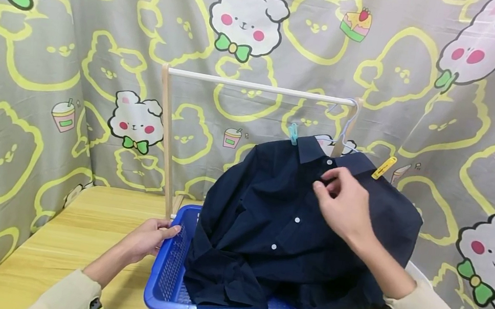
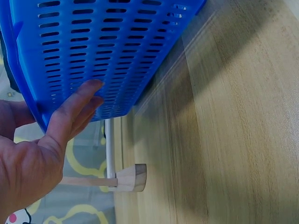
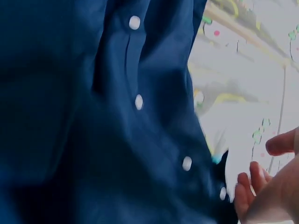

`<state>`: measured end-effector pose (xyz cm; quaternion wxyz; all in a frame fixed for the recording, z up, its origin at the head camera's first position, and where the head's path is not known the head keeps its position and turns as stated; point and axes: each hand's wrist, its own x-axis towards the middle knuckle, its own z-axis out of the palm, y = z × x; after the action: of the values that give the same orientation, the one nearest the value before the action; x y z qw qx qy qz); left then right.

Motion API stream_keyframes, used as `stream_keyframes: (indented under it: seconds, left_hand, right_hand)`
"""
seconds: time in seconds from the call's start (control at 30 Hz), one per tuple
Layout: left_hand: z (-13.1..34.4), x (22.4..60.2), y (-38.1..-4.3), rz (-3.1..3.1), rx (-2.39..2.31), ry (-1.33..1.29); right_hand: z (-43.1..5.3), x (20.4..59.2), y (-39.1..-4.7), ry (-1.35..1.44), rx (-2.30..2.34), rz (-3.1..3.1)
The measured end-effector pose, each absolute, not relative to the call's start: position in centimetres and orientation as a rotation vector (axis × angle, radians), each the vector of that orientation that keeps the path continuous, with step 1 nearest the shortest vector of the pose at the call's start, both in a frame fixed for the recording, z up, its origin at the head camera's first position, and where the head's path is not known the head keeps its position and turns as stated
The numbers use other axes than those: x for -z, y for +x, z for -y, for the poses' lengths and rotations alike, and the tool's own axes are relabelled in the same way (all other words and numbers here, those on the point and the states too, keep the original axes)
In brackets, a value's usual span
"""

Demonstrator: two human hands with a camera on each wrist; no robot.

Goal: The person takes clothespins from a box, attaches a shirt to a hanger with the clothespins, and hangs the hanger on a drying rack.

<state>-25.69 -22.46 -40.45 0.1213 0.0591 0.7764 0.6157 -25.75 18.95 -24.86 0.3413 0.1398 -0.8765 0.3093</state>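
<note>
A dark navy button-up shirt (image 1: 265, 198) with white buttons hangs from a thin pale hanger (image 1: 345, 130), its lower part bunched in a blue plastic basket (image 1: 159, 272). A teal clothespin (image 1: 294, 134) and a yellow clothespin (image 1: 384, 168) sit at its two shoulders. My left hand (image 1: 151, 238) grips the basket's left rim, thumb over the edge and fingers along the perforated outer wall (image 2: 100, 51). Just below the collar, my right hand (image 1: 347, 205) is held in front of the shirt. Its fingers are loosely bent, with a gap between thumb and fingertips (image 3: 256, 175) and nothing in them.
A small rack with wooden posts (image 1: 167, 139) and a white bar (image 1: 256, 86) stands behind the basket, the hanger hooked at its right end. Beneath is a wood-grain table (image 1: 95, 223). A grey patterned curtain (image 1: 189, 23) closes off the back and sides.
</note>
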Motion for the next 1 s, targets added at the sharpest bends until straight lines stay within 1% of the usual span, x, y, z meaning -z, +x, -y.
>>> stream_keyframes:
  seconds: [0.37,0.67,0.83,1.0]
  left_hand:
    - [22.4,40.4,-25.8,-2.256,-1.799,0.185]
    - [22.3,40.4,-25.8,-2.259,-1.792,0.178]
    - [22.5,40.3,-25.7,-2.238,-1.796,0.201]
    - [22.7,40.2,-25.8,-2.201,-1.807,0.227]
  right_hand:
    - [-11.8,26.9,-25.6,0.739,-0.772,2.531]
    - [-6.7,28.5,-24.1,1.0,-0.727,2.688]
    - [-3.9,29.4,-23.4,1.1,-0.592,2.75]
    - [-1.7,30.2,-22.9,1.134,-0.435,2.837]
